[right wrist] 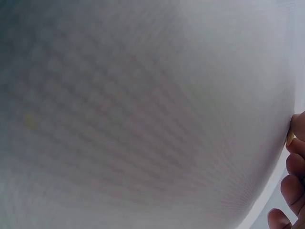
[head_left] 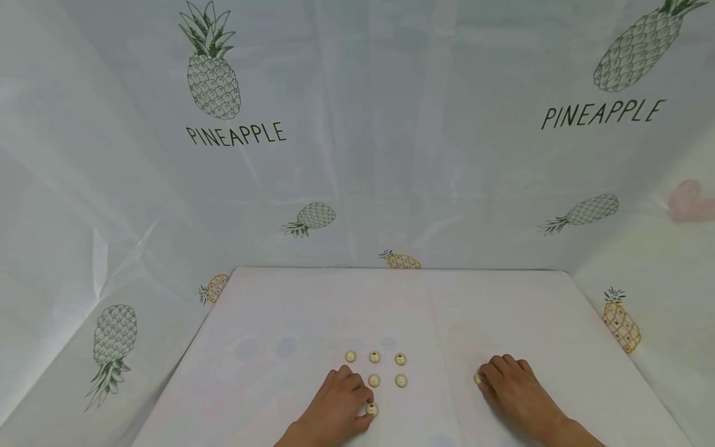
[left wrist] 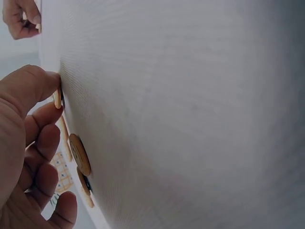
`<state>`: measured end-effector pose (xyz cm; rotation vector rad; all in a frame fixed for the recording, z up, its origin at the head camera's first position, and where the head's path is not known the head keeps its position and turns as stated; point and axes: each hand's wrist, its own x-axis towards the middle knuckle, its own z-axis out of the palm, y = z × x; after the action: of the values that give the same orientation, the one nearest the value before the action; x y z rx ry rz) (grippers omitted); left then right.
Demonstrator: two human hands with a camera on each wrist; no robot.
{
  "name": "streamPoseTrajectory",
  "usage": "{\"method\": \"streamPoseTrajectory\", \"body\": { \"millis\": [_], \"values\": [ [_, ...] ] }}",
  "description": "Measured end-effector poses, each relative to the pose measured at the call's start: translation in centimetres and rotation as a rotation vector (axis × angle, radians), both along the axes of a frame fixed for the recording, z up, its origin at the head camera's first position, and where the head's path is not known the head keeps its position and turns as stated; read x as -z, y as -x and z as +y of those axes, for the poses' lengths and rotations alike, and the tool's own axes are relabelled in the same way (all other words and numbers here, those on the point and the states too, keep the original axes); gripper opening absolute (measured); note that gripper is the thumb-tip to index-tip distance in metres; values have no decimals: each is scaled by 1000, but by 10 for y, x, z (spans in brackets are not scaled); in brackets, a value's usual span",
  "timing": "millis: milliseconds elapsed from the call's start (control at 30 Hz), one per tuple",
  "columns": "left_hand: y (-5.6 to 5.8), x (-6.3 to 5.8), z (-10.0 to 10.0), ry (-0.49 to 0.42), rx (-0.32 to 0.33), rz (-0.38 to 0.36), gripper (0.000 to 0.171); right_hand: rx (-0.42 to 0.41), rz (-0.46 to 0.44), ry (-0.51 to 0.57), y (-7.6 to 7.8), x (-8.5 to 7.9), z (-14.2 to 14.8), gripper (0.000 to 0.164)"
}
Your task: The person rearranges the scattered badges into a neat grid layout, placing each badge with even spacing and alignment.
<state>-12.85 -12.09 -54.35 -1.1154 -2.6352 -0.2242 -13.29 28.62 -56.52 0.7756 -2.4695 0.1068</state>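
Toward the front of the white table, my left hand (head_left: 342,403) pinches a small round wooden disc (head_left: 372,409) between thumb and index finger. Close up in the left wrist view, that disc (left wrist: 57,98) stands on edge right at the tabletop. Off to the right, my right hand (head_left: 516,392) pinches another wooden disc (head_left: 478,377), mostly hidden by the fingers. Only a sliver of this disc (right wrist: 289,138) shows in the right wrist view. Just beyond my left fingers lie three discs in a back row (head_left: 375,357) and two in a nearer row (head_left: 401,380).
The white table (head_left: 268,310) carries faint coloured spots. A pale cloth (head_left: 380,155) printed with pineapples hangs behind it and along both sides. Bare tabletop lies between the disc rows and my right hand.
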Motion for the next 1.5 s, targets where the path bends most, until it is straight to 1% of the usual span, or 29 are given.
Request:
{"method": "streamPoseTrajectory", "body": {
  "millis": [67, 133, 200, 233, 367, 533, 767, 1000, 1067, 1300, 1400, 1500],
  "values": [
    [1, 1, 0, 1, -5, -6, 17, -7, 1, 6, 0, -1, 0, 34],
    [1, 1, 0, 3, -8, -23, 17, -7, -6, 6, 0, -1, -1, 28],
    [1, 1, 0, 5, -13, -44, 18, 5, -19, 8, 0, -1, 0, 17],
    [1, 0, 0, 5, -16, -56, 19, 14, -27, 11, -1, -1, 0, 16],
    [0, -1, 1, 7, -33, -84, 20, 38, -55, 28, -1, -1, 1, 32],
    [0, 1, 1, 8, -39, -76, 18, 31, -55, 40, 0, -1, 1, 34],
    [1, 3, 0, 10, -33, -72, 18, 105, -127, 80, -2, -6, -3, 24],
    [0, 4, 0, -1, -20, -50, 18, 124, -132, 77, -2, -6, -4, 24],
    [-1, 4, 1, -3, -19, -46, 18, 134, -156, 84, -2, -6, -4, 24],
    [-3, 2, 1, -17, -18, -26, 20, 188, -351, 179, -2, -13, -8, 21],
    [-3, 1, 0, -13, -19, -39, 20, 199, -391, 210, -2, -18, -14, 20],
    [-3, 0, 0, -5, -23, -50, 20, 192, -363, 214, -2, -22, -26, 21]
  ]
}}
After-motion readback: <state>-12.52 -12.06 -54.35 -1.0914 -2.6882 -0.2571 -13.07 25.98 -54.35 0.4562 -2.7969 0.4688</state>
